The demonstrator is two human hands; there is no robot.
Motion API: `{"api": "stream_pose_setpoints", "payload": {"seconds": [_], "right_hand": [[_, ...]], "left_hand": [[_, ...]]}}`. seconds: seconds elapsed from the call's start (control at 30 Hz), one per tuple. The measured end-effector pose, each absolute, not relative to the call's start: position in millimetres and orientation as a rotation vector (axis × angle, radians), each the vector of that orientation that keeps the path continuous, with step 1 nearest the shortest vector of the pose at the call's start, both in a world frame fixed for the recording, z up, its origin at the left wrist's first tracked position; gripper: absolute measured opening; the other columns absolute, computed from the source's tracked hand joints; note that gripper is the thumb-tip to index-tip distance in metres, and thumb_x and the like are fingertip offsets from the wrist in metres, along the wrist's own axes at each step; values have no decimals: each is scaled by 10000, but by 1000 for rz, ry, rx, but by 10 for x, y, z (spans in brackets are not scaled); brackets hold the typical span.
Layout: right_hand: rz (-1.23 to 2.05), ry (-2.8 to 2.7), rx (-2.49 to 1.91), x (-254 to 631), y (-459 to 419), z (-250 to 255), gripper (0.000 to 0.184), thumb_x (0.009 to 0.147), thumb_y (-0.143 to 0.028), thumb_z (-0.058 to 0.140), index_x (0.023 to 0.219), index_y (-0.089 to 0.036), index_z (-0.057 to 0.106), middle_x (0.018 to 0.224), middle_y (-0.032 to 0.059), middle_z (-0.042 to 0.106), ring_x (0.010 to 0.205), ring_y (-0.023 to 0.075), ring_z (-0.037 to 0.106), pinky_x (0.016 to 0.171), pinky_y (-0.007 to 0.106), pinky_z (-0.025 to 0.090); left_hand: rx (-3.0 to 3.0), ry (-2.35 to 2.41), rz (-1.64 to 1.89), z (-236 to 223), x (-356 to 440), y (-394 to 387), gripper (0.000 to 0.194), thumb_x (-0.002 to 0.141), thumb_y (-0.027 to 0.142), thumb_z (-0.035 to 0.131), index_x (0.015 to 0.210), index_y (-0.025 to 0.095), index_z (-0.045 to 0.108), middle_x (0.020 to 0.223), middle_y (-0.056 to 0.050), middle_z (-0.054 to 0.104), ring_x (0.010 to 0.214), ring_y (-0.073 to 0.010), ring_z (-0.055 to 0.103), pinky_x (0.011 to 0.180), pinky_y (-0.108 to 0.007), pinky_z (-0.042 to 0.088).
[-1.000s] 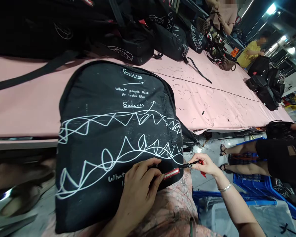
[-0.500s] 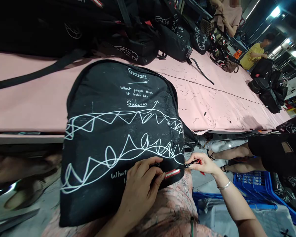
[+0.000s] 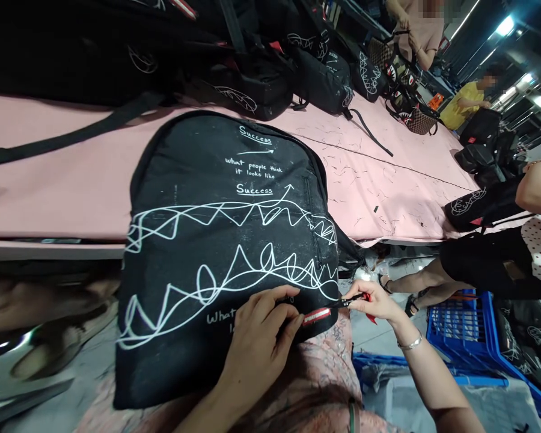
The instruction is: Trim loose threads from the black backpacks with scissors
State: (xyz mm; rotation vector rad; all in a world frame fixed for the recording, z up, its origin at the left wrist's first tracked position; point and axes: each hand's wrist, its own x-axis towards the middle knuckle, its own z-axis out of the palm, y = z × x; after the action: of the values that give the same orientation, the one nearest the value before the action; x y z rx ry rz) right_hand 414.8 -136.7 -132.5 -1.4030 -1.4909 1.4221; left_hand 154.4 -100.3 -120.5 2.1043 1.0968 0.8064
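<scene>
A black backpack (image 3: 198, 240) with white scribbled lines and "Success" lettering lies across my lap, leaning on the table edge. My left hand (image 3: 261, 331) rests on its lower part, thumb and index finger pinched together on the fabric at the left end of a red and white label (image 3: 317, 316). Whether a thread is also between those fingertips is too small to tell. In my right hand (image 3: 374, 299) is a small pair of black thread snips (image 3: 349, 300) with red on the handle. Their tips touch or nearly touch the bag's right edge, just above the label.
A pink-covered table (image 3: 369, 180) carries scattered thread scraps and several black bags (image 3: 252, 90) along its far side. A person with a black bag (image 3: 464, 204) stands at the right. Blue crates (image 3: 460, 325) are on the floor below; other people work farther back.
The backpack shifts slightly right in view, while both hands keep nearly the same pose. At the right, the person's arm and a black bag have come up onto the table edge.
</scene>
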Motion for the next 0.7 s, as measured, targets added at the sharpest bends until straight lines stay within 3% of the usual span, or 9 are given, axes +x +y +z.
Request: {"api": "stream_pose_setpoints", "payload": {"seconds": [0.7], "right_hand": [[1389, -1678, -1317, 3864, -1242, -1228, 228, 770, -349, 629, 871, -145, 628, 827, 42, 645, 687, 115, 585, 626, 218, 463]], "left_hand": [[2099, 1119, 813, -1196, 1540, -1015, 185, 822, 281, 450, 703, 213, 575, 1032, -49, 602, 983, -237, 491, 819, -428, 381]]}}
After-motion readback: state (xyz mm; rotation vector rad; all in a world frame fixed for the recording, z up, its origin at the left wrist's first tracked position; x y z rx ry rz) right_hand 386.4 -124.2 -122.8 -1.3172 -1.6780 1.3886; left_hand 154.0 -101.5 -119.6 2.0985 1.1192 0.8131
